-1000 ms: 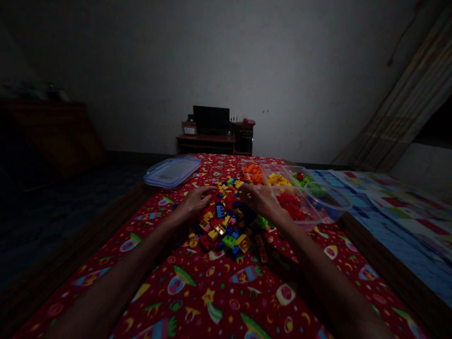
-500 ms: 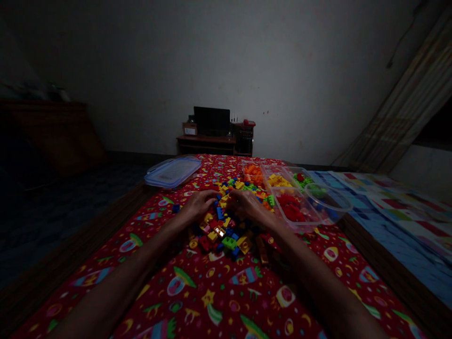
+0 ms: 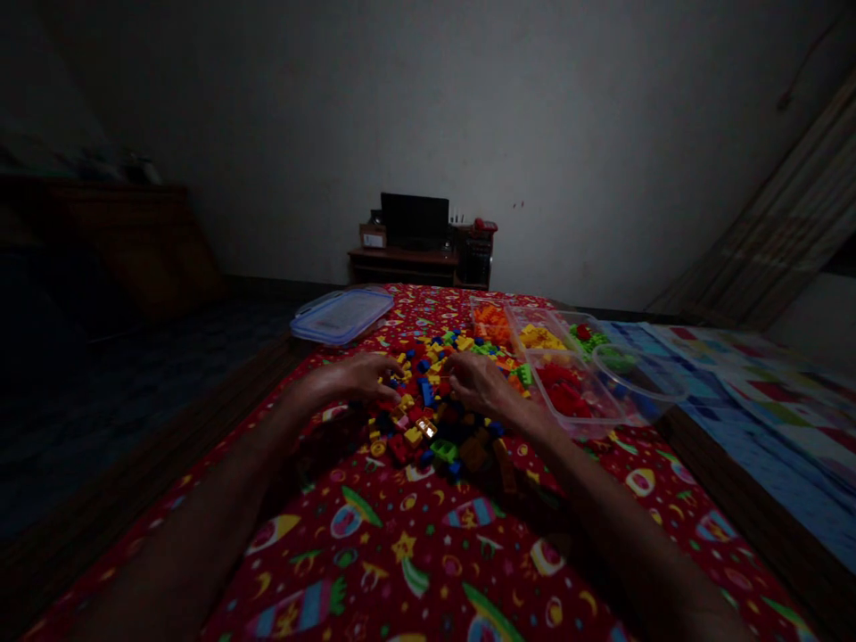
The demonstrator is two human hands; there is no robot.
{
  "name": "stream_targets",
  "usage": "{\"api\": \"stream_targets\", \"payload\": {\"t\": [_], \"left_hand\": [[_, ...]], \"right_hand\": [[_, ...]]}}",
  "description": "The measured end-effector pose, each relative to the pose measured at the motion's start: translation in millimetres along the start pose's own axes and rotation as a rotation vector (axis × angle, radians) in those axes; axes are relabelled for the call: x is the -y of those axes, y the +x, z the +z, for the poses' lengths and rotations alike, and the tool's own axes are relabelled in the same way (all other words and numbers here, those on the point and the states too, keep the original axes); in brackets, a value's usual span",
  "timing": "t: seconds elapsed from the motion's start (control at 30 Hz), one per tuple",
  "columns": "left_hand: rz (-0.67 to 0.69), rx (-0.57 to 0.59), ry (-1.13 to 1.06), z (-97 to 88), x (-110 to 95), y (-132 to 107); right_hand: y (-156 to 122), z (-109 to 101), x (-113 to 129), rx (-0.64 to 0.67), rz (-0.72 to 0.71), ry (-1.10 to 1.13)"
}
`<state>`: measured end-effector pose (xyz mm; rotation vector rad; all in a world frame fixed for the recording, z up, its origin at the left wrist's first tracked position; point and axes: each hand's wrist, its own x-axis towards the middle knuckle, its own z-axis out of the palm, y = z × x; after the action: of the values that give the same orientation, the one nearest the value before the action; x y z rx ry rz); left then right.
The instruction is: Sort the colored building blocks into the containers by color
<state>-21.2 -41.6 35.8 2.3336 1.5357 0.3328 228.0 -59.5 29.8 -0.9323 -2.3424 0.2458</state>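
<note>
A loose pile of coloured toy building bricks lies on a red patterned cloth (image 3: 415,517) in front of me. At the left side of the pile is my left hand (image 3: 365,377), its thumb and fingers apart and nothing visible between them. My right hand (image 3: 480,382) reaches over the right part of the pile, fingers bent, with a gap between fingertips and thumb. Between the two hands lies a blue brick (image 3: 426,390). Nearer to me are a green brick (image 3: 444,450) and a yellow brick (image 3: 413,437). Bricks under my right palm are hidden or in shadow.
Clear plastic boxes at the right hold sorted bricks: orange (image 3: 491,323), yellow (image 3: 540,338), green (image 3: 587,339) and red (image 3: 565,390). A clear round lid (image 3: 640,392) leans there. A blue-rimmed lid (image 3: 342,317) lies far left. A monitor (image 3: 415,220) stands by the wall.
My left hand has shifted left relative to the pile, and its fingers have spread. My right hand stays over the pile's right part. The whole view has swung slightly.
</note>
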Motion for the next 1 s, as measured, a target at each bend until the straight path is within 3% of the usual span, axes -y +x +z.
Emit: {"api": "stream_targets", "payload": {"t": [0.13, 0.23, 0.37, 0.47, 0.6, 0.77, 0.87, 1.0], "left_hand": [[0.023, 0.039, 0.048, 9.7, -6.5, 1.6], [-0.01, -0.018, 0.057, 9.5, -5.2, 4.3], [-0.058, -0.058, -0.017, 4.4, -7.8, 4.4], [0.009, -0.078, -0.061, 5.6, -15.7, 5.2], [0.077, -0.095, -0.215, 15.2, -24.1, 8.7], [0.002, -0.043, -0.471, 24.1, -31.0, 8.0], [0.019, -0.01, -0.503, 18.2, -34.3, 4.9], [0.002, -0.047, -0.264, -3.9, -24.4, -0.6]], "right_hand": [[-7.7, 14.8, -5.2, 0.098, -0.107, -0.114], [-11.8, 23.3, -15.0, 0.129, -0.124, -0.183], [-8.9, 26.4, -16.8, 0.094, -0.096, -0.195], [-4.5, 28.9, -8.0, 0.028, -0.133, -0.136], [-2.5, 32.2, 2.5, 0.013, -0.114, -0.125], [-3.1, 25.8, 3.1, 0.016, -0.03, -0.201], [-4.0, 22.6, 0.9, 0.049, -0.024, -0.252], [-5.9, 18.0, 1.4, 0.037, 0.038, -0.354]]}}
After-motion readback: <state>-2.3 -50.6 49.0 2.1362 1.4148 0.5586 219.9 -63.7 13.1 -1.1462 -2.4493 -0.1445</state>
